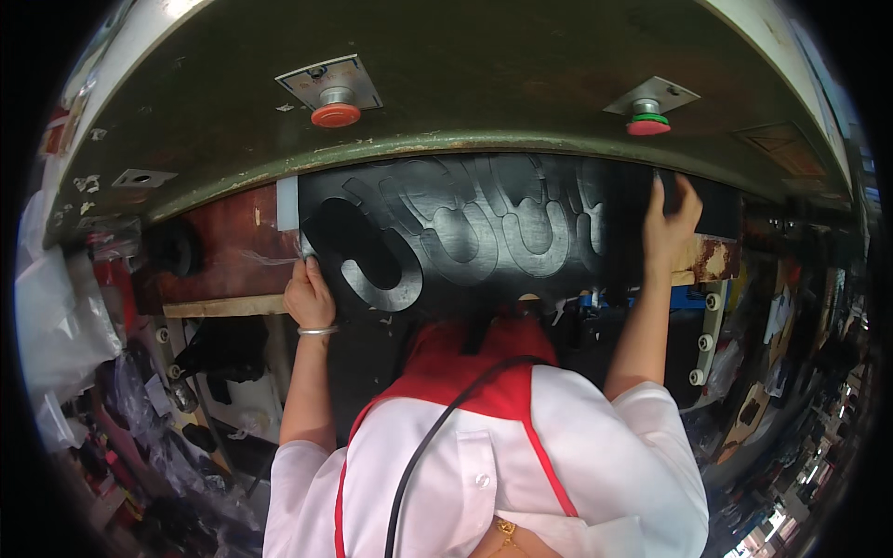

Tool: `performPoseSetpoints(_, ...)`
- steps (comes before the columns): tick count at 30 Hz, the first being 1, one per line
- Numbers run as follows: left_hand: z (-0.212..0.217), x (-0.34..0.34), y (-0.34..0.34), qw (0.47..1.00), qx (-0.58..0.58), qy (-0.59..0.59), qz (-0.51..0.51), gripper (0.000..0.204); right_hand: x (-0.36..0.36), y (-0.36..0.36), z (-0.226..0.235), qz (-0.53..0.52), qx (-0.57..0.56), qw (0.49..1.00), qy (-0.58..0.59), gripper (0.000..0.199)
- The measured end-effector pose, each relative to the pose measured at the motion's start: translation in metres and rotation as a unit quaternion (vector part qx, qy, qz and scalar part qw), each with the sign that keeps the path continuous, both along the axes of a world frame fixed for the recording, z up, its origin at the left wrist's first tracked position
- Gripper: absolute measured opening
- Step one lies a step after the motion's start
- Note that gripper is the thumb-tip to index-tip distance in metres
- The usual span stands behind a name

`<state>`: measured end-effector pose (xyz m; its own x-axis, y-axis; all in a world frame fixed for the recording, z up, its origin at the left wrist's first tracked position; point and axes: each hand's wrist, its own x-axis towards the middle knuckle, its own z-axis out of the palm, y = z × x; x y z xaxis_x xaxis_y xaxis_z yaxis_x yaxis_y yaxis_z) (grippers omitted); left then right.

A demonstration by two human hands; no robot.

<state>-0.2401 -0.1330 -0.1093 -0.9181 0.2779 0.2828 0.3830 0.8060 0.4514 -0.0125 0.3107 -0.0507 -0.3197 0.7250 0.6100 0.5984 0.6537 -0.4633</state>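
Note:
A wide black sheet (605,265) lies in front of me below a green machine housing, its near part overhanging the brown board. Several U-shaped outlines (535,244) are marked or cut in it; I cannot tell which. A darker U-shaped piece or opening (398,270) with a shiny curved end is at its left. My left hand (310,293), with a silver bangle at the wrist, pinches the sheet's left edge beside a pale strip (288,205). My right hand (672,223) is at the sheet's right side, fingers bent around its edge, fingertips close under the housing.
The green housing (502,84) hangs over the far side, carrying a red push button (335,113) and a red-and-green one (648,123). A brown board (233,237) lies under the sheet. Clear plastic bags (70,325) are piled at left. White rollers (705,342) line a right-hand rail.

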Motion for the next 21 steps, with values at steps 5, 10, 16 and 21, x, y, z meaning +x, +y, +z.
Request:
performPoseSetpoints(5,-0.001,0.004,0.001,0.998,0.052,-0.015,-0.009,0.034,0.088,-0.009,-0.067,-0.073,-0.372,0.924,0.052,0.028)
performPoseSetpoints(10,-0.006,0.030,-0.019,0.994,0.105,-0.044,-0.008,0.031,0.130,-0.045,-0.072,-0.011,-0.244,0.963,0.116,0.031)
performPoseSetpoints(16,-0.008,0.080,-0.068,0.989,0.107,-0.098,-0.027,0.028,0.093,-0.090,-0.018,-0.049,-0.103,0.993,0.030,0.040)
performPoseSetpoints(21,-0.009,0.116,-0.099,0.988,0.014,-0.151,0.003,0.041,-0.044,-0.173,-0.017,0.359,-0.096,0.925,-0.079,0.091)
